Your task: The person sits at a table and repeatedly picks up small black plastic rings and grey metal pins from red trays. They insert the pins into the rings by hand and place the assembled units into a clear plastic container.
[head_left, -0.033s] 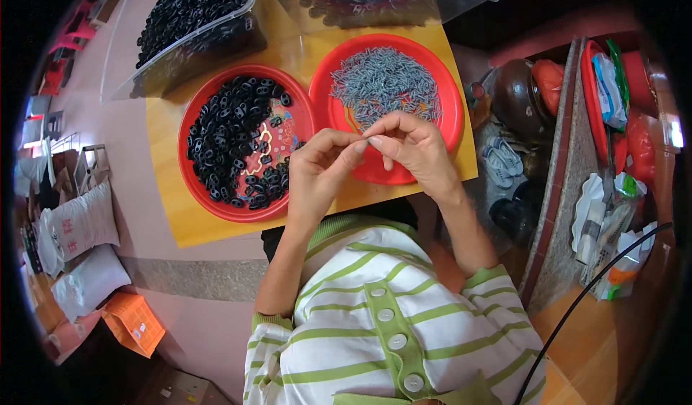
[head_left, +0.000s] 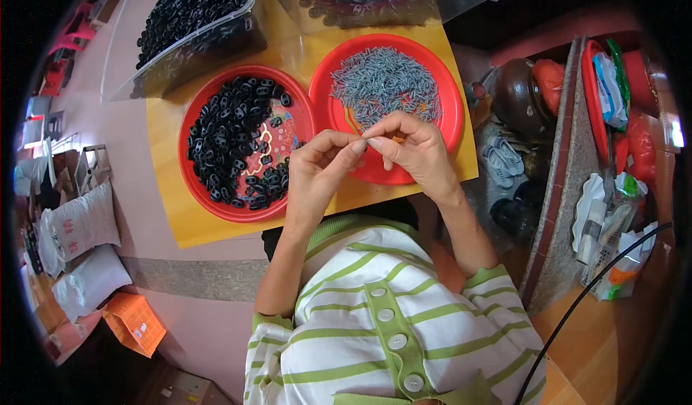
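Note:
My left hand point(head_left: 323, 170) and my right hand point(head_left: 412, 152) meet over the near edge of the right tray, thumbs and forefingers pinched together tip to tip. Whatever lies between those fingertips is too small and covered to make out. A red round tray point(head_left: 448, 80) behind my right hand holds a heap of small grey screws point(head_left: 386, 80). Beside my left hand is a second red round tray point(head_left: 213, 207) with many small black plastic pieces point(head_left: 229, 127), each oval with holes. Part of its patterned bottom shows at the right side.
Both trays stand on a yellow tabletop point(head_left: 169, 196). Two clear plastic bins point(head_left: 191, 41) with more black pieces stand at the far side. To the right are a brown jar point(head_left: 519, 98), slippers point(head_left: 501, 161) and a stone ledge point(head_left: 551, 188). A black cable point(head_left: 577, 300) hangs at lower right.
Hardly anything differs. My hands stay pinched together in the same place, with only a very slight shift of the fingers.

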The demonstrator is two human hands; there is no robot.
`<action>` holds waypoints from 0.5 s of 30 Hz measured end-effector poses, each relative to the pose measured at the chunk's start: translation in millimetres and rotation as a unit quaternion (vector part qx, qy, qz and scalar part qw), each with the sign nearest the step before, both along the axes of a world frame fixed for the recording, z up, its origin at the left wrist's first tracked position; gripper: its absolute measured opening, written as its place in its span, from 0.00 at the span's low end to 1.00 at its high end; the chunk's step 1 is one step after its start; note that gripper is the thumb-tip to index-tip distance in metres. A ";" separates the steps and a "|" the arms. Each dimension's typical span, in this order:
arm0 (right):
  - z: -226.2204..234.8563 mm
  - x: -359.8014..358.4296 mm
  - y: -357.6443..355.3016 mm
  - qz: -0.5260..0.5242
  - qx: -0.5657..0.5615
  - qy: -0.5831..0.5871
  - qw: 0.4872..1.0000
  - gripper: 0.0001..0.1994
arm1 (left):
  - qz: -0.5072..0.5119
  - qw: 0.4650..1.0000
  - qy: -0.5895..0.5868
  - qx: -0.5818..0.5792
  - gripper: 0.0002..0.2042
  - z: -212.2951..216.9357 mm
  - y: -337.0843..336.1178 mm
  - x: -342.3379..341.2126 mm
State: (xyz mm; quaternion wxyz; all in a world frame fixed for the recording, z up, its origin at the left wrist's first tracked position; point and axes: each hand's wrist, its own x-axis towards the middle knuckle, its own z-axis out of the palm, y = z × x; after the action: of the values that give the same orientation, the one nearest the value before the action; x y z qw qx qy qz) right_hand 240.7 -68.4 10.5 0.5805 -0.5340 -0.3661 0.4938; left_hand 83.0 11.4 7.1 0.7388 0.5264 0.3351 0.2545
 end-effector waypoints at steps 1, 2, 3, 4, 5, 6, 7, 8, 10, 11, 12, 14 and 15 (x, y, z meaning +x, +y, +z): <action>0.7 -2.3 -0.4 -0.006 0.020 -0.038 0.999 0.06 | -0.003 0.999 -0.014 -0.030 0.07 -0.4 1.0 -1.3; 1.6 -4.2 -0.6 -0.012 0.039 -0.076 0.996 0.06 | -0.005 0.998 -0.028 -0.060 0.08 -1.4 2.1 -2.5; 3.3 -5.3 -0.2 -0.019 0.070 -0.147 0.986 0.06 | -0.007 0.995 -0.042 -0.089 0.08 -2.1 3.2 -3.7; 5.7 -5.8 -0.1 -0.027 0.101 -0.218 0.970 0.07 | -0.015 0.993 -0.049 -0.109 0.08 -2.8 4.5 -4.1; 7.6 -6.2 -0.4 -0.035 0.131 -0.287 0.948 0.07 | -0.022 0.990 -0.057 -0.129 0.09 -3.4 5.9 -4.3; 8.7 -6.2 -1.2 -0.038 0.137 -0.301 0.943 0.07 | -0.030 0.986 -0.064 -0.149 0.09 -3.9 6.7 -4.3; 9.9 -5.7 -2.4 -0.040 0.144 -0.316 0.937 0.06 | -0.027 0.986 -0.062 -0.150 0.09 -4.8 6.7 -4.1; 11.3 -5.6 -3.4 -0.042 0.150 -0.330 0.931 0.06 | -0.025 0.986 -0.060 -0.151 0.10 -5.9 6.6 -4.1; 15.3 -6.1 -4.9 -0.058 0.119 -0.292 0.947 0.05 | -0.015 0.993 -0.034 -0.111 0.10 -6.0 5.8 -3.4; 16.2 -6.2 -5.5 -0.065 0.104 -0.272 0.954 0.05 | -0.008 0.998 -0.010 -0.069 0.10 -5.3 4.4 -2.2; 15.7 -5.9 -5.8 -0.068 0.095 -0.266 0.957 0.05 | 0.000 1.000 0.014 -0.027 0.10 -4.4 2.9 -1.2; 13.9 -4.7 -6.5 -0.075 0.076 -0.256 0.961 0.04 | 0.011 1.000 0.011 0.001 0.09 0.3 0.6 1.0; 11.1 -4.7 -8.0 -0.081 0.065 -0.236 0.966 0.04 | 0.018 1.000 0.010 0.015 0.09 2.0 -0.3 1.0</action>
State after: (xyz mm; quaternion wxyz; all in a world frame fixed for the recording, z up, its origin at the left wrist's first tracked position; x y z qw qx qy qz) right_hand 236.1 -76.4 21.6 0.5495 -0.6241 -0.4797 0.2802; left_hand 84.0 11.1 9.2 0.7231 0.5336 0.3480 0.2671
